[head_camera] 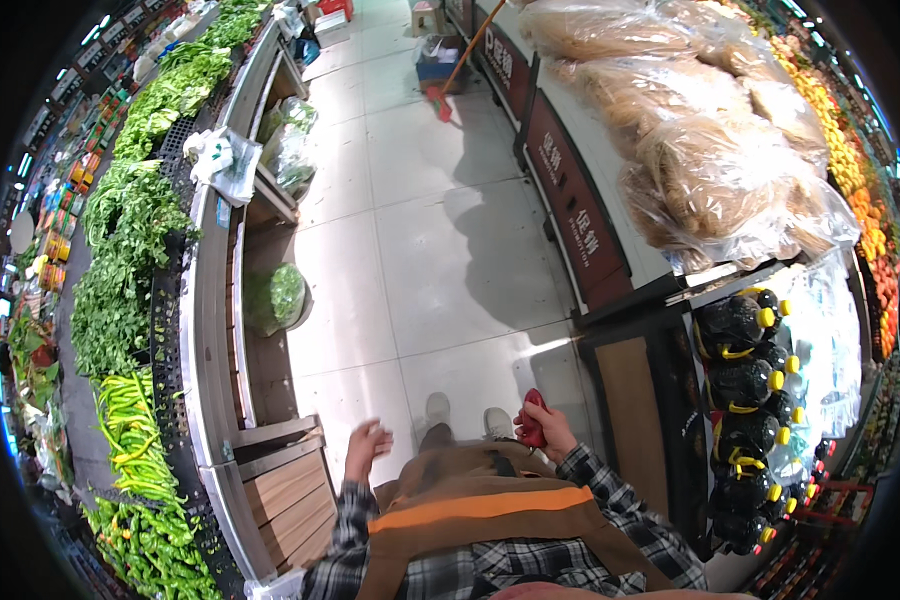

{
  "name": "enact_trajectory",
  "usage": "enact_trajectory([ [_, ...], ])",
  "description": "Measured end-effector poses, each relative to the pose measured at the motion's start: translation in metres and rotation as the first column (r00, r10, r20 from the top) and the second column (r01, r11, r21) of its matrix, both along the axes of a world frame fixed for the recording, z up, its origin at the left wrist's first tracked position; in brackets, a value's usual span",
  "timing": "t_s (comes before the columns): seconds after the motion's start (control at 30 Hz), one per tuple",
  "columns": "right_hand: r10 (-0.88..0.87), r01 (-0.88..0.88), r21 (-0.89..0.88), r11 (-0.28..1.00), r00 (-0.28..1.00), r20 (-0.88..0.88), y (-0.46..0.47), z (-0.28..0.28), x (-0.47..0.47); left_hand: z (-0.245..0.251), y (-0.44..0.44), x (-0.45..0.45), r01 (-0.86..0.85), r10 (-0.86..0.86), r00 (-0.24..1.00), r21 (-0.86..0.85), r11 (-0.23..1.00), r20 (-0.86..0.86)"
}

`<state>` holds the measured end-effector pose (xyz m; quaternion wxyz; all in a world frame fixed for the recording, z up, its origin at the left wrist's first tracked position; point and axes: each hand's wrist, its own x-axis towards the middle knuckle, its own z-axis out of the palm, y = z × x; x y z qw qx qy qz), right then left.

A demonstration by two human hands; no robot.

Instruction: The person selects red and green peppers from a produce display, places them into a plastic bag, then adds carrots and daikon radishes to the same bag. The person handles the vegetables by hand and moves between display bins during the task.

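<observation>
My right hand (557,433) is closed around a small dark-red elongated object (532,401), which sticks out above and below the fingers; its exact kind is not clear. Slightly blurred, my left hand (369,444) hangs in front of the apron with its fingers loosely bent, and nothing shows in it. It is nearest to the slatted wooden side (289,499) of the vegetable stand. Between the hands is a brown apron (457,476) with an orange band (480,508). My shoes (437,409) stand on the pale tiled floor (450,262).
On the left, a stand holds leafy greens (124,277), long green peppers (131,435) and wrinkled peppers (150,547). Bagged dried noodles (720,172) and dark yellow-capped bottles (742,382) line the right. Ahead are a bagged vegetable (288,294), a broom (439,103) and a blue box (436,73).
</observation>
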<state>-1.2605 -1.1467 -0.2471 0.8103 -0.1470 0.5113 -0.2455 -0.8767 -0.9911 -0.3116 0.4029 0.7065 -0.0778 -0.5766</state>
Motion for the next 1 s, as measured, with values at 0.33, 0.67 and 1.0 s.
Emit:
enact_trajectory([
  [0.33,0.647,-0.608,-0.231,0.76,0.741,0.179,-0.019,0.031,0.1,0.118,0.073,-0.112,-0.208,0.235,0.97,-0.284,0.936,0.065],
  [0.67,0.905,-0.754,-0.655,0.056,0.315,-0.285,0.178,0.077,0.141,0.127,0.206,-0.154,-0.394,0.45,0.893,-0.534,0.748,-0.028],
  [1.0,0.877,-0.562,-0.704,-0.435,-0.44,-0.192,0.44,0.133,0.206,0.112,0.558,-0.18,-0.889,0.928,0.248,-0.446,0.103,-0.278],
])
